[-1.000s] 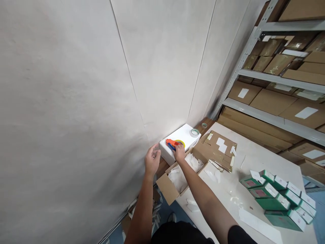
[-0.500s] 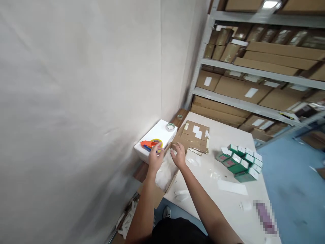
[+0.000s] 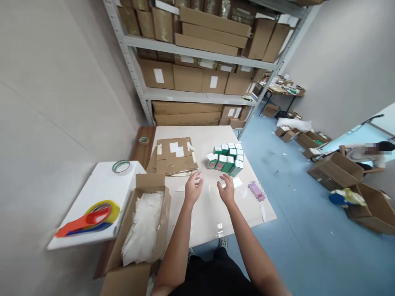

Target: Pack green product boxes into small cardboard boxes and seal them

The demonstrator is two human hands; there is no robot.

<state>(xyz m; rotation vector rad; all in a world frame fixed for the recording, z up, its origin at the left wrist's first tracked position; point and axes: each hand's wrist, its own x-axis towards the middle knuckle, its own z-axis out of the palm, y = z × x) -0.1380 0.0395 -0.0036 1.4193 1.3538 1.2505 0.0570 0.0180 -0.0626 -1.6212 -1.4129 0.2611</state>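
My left hand [image 3: 194,188] hovers over the pale table [image 3: 200,224], fingers apart and nothing in them. It is nearest to the flattened brown cardboard [image 3: 168,163] with white labels. My right hand [image 3: 226,188], also open, holds nothing and is close to the near side of a cluster of green-and-white small boxes [image 3: 227,164]. A white slip of paper [image 3: 237,182] lies partly behind that hand. To the left stands an open cardboard box [image 3: 166,205] filled with crumpled white paper [image 3: 143,230].
On a white foam block [image 3: 89,185] lie an orange tape dispenser [image 3: 80,222] and a tape roll [image 3: 121,166]. A shelf rack [image 3: 197,95] with cartons stands behind the table. At the far right a person [image 3: 361,154] is among open cartons [image 3: 336,170]. A blurred purple item [image 3: 256,191] lies near the table's right edge.
The view has swung right. Both hands have moved away from the paper-filled box, over the table towards the green-and-white boxes. They are empty in both frames.
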